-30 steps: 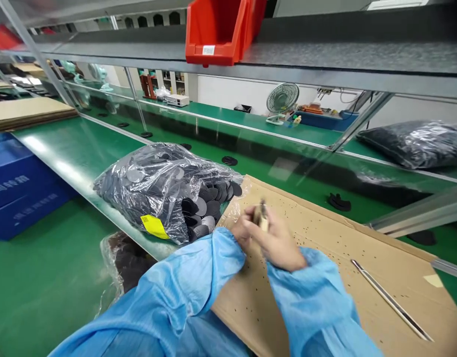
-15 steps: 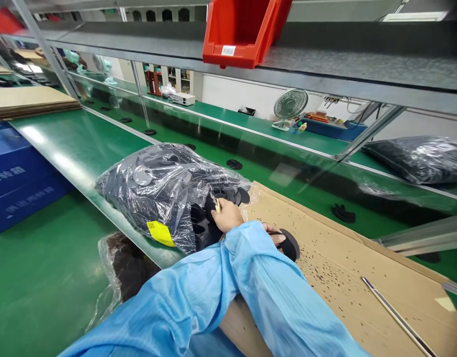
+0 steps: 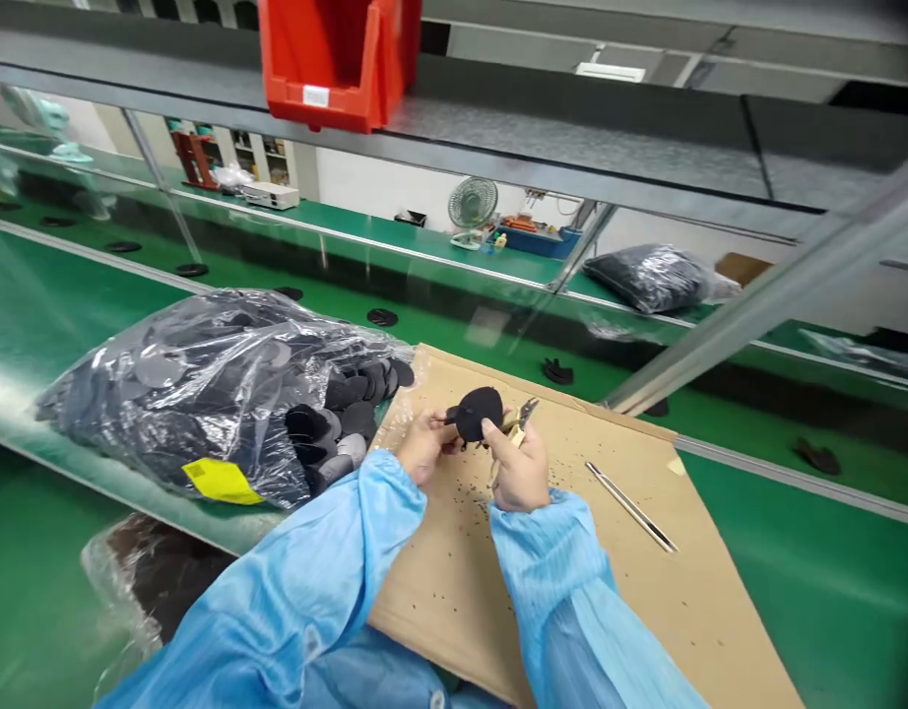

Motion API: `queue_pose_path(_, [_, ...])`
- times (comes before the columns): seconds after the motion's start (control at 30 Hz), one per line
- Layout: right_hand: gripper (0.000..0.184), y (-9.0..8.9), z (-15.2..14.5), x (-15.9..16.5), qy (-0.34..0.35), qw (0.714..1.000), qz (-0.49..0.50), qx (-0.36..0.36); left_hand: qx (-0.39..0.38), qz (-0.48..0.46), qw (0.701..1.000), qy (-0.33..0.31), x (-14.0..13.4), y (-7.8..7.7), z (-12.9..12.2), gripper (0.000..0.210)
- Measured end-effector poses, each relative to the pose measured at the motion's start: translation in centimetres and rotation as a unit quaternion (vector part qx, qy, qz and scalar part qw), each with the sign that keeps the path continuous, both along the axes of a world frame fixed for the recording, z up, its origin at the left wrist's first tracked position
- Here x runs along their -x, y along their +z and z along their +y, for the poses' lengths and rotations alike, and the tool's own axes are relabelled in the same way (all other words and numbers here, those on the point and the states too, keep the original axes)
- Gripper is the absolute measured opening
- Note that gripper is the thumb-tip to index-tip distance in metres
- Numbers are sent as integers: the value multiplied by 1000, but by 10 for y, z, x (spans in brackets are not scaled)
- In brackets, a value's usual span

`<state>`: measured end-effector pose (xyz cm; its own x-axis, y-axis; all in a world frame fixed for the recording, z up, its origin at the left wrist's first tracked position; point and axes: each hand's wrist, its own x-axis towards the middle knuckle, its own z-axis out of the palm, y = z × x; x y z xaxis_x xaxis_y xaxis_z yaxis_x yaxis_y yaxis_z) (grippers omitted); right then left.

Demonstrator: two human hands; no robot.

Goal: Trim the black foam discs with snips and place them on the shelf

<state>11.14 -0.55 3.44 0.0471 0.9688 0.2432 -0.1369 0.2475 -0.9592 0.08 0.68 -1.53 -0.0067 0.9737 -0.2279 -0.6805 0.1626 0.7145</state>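
Observation:
Over the cardboard sheet point(image 3: 572, 581), my left hand point(image 3: 424, 448) is closed on black plastic pieces, partly hidden by its fingers. A round black disc point(image 3: 479, 414) is held up between my two hands, with my right thumb against its edge. My right hand point(image 3: 522, 471) is wrapped round a pair of nippers point(image 3: 526, 412) with pale yellow handles, their jaws pointing up and away. To the left lies a clear plastic bag point(image 3: 180, 384) full of black discs, with loose black discs point(image 3: 357, 418) spilling from its open mouth.
Small black scraps dot the cardboard, where a thin metal strip point(image 3: 631, 507) lies at the right. Behind runs a green belt with scattered black parts point(image 3: 557, 371). A red bin point(image 3: 336, 69) sits on the overhead shelf; a slanted metal post point(image 3: 720, 315) stands at the right.
My crossed arms have come apart. My right hand has moved from the bag's mouth over the cardboard with the nippers, beside my left hand, bringing a black disc. The view has turned right.

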Motion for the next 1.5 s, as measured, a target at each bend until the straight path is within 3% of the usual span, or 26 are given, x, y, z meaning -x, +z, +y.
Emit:
queue_pose_path(0.2, [27, -49, 0, -40, -186, 979, -58, -62, -11, 11, 999, -38, 7, 2, 0, 43])
queue_pose_path(0.3, [23, -62, -1, -45, -208, 970, -104, -67, 6, 2, 998, -58, 7, 4, -2, 40])
queue_pose_path(0.5, [14, -54, -9, -37, -155, 972, -151, -95, -25, 66, 992, -103, 0, 3, -6, 37])
queue_pose_path(0.6, [14, -52, -10, -36, -161, 970, -156, -90, -51, 106, 988, -104, -3, 0, -8, 36])
queue_pose_path(0.8, [15, -55, -9, -40, -236, 953, -169, -86, -75, 151, 983, 67, 0, 0, -4, 41])
queue_pose_path(0.87, [11, -56, -10, -39, -239, 944, -200, -112, -73, 145, 983, 80, -1, 0, -4, 42])
queue_pose_path(1.17, [11, -53, -12, -37, -218, 870, -340, -283, -38, 52, 992, -107, -12, 3, -17, 44])
queue_pose_path(1.33, [17, -54, -12, -35, -171, 860, -371, -305, -22, 11, 994, -108, -10, 3, -17, 38])
queue_pose_path(1.5, [16, -53, -10, -34, -80, 867, -394, -294, -32, 14, 993, -109, -7, 2, -15, 39])
